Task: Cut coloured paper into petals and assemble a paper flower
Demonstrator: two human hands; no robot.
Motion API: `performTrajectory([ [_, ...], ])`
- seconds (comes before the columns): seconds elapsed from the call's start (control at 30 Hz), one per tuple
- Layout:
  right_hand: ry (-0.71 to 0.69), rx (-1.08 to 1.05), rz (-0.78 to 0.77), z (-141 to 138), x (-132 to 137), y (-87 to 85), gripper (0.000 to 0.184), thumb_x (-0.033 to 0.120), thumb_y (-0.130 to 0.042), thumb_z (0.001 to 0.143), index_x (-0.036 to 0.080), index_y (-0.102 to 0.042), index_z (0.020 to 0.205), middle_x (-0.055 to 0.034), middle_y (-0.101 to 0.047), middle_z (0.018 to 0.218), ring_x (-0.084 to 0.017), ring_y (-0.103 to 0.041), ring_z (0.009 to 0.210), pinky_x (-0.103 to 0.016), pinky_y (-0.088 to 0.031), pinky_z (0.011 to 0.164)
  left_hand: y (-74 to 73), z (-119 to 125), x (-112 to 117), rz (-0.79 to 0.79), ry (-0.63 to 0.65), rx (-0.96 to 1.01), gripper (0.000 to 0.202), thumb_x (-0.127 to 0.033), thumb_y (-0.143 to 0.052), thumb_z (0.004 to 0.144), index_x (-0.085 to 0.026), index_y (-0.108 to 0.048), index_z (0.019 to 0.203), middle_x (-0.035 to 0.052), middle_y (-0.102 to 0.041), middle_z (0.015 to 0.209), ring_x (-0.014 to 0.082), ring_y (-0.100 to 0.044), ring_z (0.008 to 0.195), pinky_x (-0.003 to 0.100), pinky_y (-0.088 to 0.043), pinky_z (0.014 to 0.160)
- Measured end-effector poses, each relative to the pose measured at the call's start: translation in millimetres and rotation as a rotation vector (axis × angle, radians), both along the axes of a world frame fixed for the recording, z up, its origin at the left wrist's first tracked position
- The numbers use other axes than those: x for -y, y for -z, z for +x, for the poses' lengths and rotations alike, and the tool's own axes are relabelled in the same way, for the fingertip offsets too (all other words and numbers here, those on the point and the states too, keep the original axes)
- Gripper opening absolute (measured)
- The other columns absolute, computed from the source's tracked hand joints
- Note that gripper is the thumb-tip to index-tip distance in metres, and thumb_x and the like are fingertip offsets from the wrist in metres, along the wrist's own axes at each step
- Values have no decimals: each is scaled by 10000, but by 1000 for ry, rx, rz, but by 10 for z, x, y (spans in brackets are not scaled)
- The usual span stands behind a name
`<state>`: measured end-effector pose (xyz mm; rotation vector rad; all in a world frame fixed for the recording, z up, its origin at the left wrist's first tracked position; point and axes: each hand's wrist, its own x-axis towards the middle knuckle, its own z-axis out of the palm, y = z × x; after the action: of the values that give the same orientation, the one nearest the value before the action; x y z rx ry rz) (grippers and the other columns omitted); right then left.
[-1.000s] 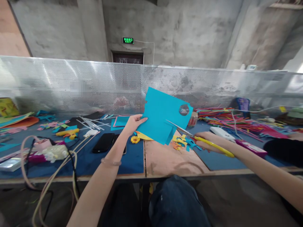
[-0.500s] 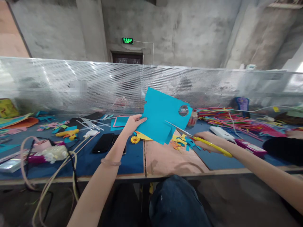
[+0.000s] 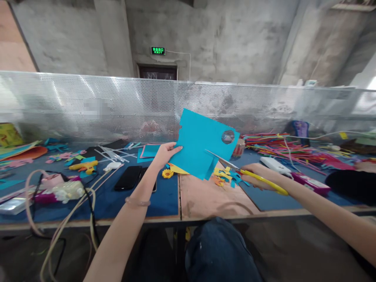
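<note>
A blue sheet of craft paper (image 3: 196, 137), with a round hole near its right corner, is held up above the table. My left hand (image 3: 167, 153) pinches its left edge between thumb and fingers. In my right hand (image 3: 255, 176) are yellow-handled scissors (image 3: 264, 182), gripped by the handles. Their blades lie at a cut in the sheet's lower right part, where a flap hangs bent. Below the sheet, yellow and blue paper scraps (image 3: 223, 174) lie on the table, and a yellow flower-shaped piece (image 3: 167, 173) sits near my left wrist.
Phones (image 3: 128, 178) and a yellow glue gun (image 3: 85, 167) lie to the left, near looping cables (image 3: 66, 219). Colourful pipe cleaners (image 3: 282, 147), a white device (image 3: 275, 166) and a purple box (image 3: 310, 183) are to the right. A perforated metal screen (image 3: 123, 105) stands behind. At far right is a dark sleeve (image 3: 352, 186).
Almost nothing differs; the sheet, the scissors and both hands keep nearly the same positions. The dark sleeve at far right has shifted slightly.
</note>
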<state>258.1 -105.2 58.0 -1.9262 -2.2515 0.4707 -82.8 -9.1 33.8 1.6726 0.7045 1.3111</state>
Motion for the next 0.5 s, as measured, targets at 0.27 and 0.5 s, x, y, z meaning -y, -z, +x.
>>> performTrajectory([
  [0.27, 14, -13, -25, 37, -38, 33, 195, 280, -405, 814, 157, -557, 826, -23, -555, 607, -144, -540, 450, -235, -427, 413, 13, 0, -21, -14, -14, -1, 439, -460, -713, 721, -179, -683, 1057, 86, -730, 1007, 229, -687, 856, 395, -563, 794],
  [0.5, 28, -15, -35, 70, -72, 62, 246, 344, -414, 839, 155, -571, 848, -38, -572, 635, -158, -559, 472, -243, -431, 408, 4, -3, -14, -14, -7, -12, 458, -476, -712, 718, -176, -685, 1063, 94, -728, 1019, 237, -689, 848, 398, -567, 783],
])
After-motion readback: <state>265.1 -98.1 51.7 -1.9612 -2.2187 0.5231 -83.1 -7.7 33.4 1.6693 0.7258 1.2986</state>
